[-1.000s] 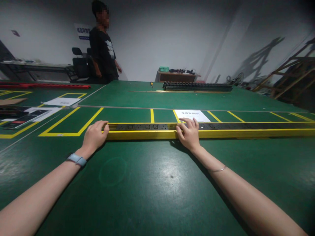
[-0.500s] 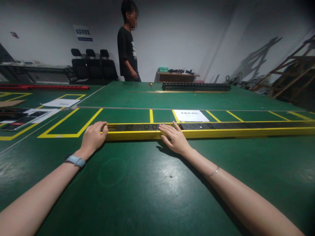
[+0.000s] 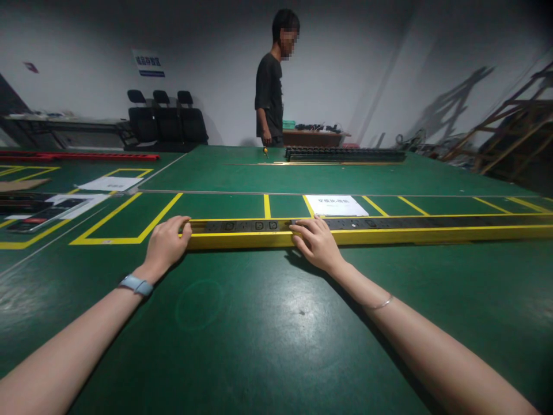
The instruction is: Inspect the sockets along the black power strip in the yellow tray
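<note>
A long yellow channel rail (image 3: 242, 241) lies across the green table, with black power outlet modules (image 3: 244, 226) seated along its slot. My left hand (image 3: 166, 245) is closed around the rail's left end, thumb at the near side and fingers over the top. My right hand (image 3: 317, 242) rests farther along the rail, fingers spread and bent, their tips touching the slot and near wall. Just left of those fingertips a short stretch of bare channel shows between modules. Whatever lies directly under the right palm is hidden.
Behind the rail lies a printed paper sheet (image 3: 337, 206) among yellow tape lines. Farther back are a black slotted strip (image 3: 345, 154) and a small yellow-handled tool (image 3: 265, 152). A person (image 3: 268, 86) stands beyond the table. Red rails (image 3: 86, 157) lie at left.
My right hand has shifted slightly right along the rail, its fingers more bent, and bare channel now shows beside them. My left hand stays at the end. The person has moved right.
</note>
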`<state>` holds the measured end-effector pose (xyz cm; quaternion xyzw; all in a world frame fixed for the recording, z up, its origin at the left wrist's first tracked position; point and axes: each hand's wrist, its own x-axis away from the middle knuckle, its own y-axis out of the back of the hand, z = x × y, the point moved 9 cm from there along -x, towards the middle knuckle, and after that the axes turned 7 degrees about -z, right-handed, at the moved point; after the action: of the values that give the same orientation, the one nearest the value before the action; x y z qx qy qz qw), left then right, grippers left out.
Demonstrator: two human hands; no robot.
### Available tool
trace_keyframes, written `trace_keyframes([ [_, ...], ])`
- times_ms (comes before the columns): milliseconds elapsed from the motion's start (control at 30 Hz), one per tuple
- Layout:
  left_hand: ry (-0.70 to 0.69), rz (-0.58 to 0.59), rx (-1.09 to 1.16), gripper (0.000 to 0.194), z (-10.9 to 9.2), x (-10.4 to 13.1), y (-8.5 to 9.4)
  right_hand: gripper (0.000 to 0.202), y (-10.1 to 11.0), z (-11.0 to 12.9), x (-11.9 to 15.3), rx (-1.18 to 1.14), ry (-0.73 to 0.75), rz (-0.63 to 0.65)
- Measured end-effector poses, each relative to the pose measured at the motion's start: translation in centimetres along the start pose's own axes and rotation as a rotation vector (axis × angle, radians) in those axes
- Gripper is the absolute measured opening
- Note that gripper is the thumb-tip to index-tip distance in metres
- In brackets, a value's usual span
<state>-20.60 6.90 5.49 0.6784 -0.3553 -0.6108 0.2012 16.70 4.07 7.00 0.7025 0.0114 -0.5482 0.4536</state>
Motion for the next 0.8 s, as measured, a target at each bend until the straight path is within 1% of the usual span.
trace_keyframes([
  [67,-0.001,-0.004,0.002,0.049,0.0,0.0,0.0,0.029,-0.4,0.3,-0.1,0.052,0.011,0.029],
  [133,-0.002,-0.007,0.005,0.05,0.0,0.0,0.0,0.028,-0.4,0.2,-0.1,0.082,0.012,0.031],
  [333,0.002,-0.007,0.015,0.05,0.0,0.0,0.1,0.021,0.7,-1.6,0.0,0.141,-0.052,-0.076],
  [500,0.006,-0.007,0.035,0.049,0.1,0.0,0.0,0.021,1.1,-1.6,-0.1,0.204,-0.061,-0.132],
  [600,0.03,-0.004,0.085,0.047,0.2,0.0,-0.1,0.023,1.2,-1.7,0.0,0.252,-0.08,-0.158],
  [667,0.097,-0.017,0.16,0.047,0.7,0.0,-0.1,0.023,1.2,-1.8,0.0,0.265,-0.086,-0.16],
  [800,0.36,-0.093,0.353,0.046,3.2,0.2,-0.4,0.023,1.2,-1.9,0.0,0.281,-0.1,-0.168],
])
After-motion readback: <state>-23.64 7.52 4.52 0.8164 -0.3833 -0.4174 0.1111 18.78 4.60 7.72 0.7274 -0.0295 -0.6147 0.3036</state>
